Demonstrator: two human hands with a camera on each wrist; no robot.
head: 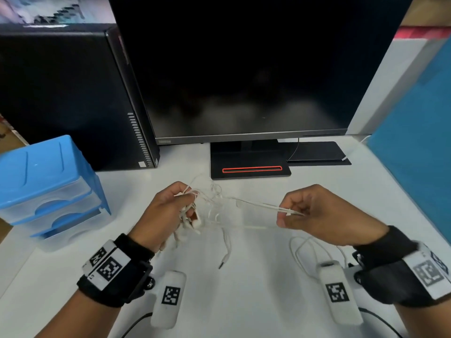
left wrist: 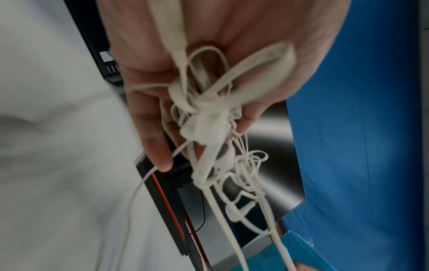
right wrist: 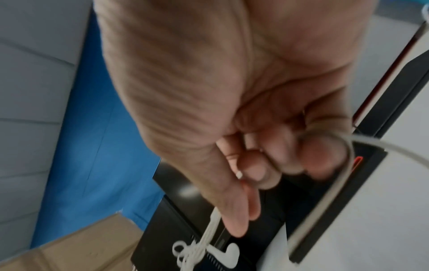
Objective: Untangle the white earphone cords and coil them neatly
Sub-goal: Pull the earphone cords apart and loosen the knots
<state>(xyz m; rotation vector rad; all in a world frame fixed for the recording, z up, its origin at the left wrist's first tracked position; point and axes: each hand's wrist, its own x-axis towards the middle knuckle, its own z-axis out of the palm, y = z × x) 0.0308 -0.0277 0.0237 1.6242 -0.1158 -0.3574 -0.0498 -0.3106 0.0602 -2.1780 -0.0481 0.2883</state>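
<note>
A tangle of thin white earphone cords [head: 212, 201] hangs above the white desk between my hands. My left hand [head: 170, 211] grips a bunched knot of cords [left wrist: 204, 117] in curled fingers, with earbuds dangling below it. My right hand [head: 314, 213] pinches a few taut strands [head: 288, 211] between thumb and fingers and holds them stretched away from the knot. In the right wrist view the right hand [right wrist: 243, 183] holds the strands [right wrist: 213, 225], and an earbud [right wrist: 227, 254] shows beyond. A loose cord end with a jack plug [head: 223, 262] lies on the desk.
A dark monitor [head: 244, 69] on its stand [head: 251, 167] rises behind the hands, a black computer tower [head: 61, 98] at back left. A blue plastic drawer unit [head: 48, 186] stands left, a blue panel [head: 419, 142] right. Two white tagged devices [head: 170, 298] [head: 338, 293] lie near my wrists.
</note>
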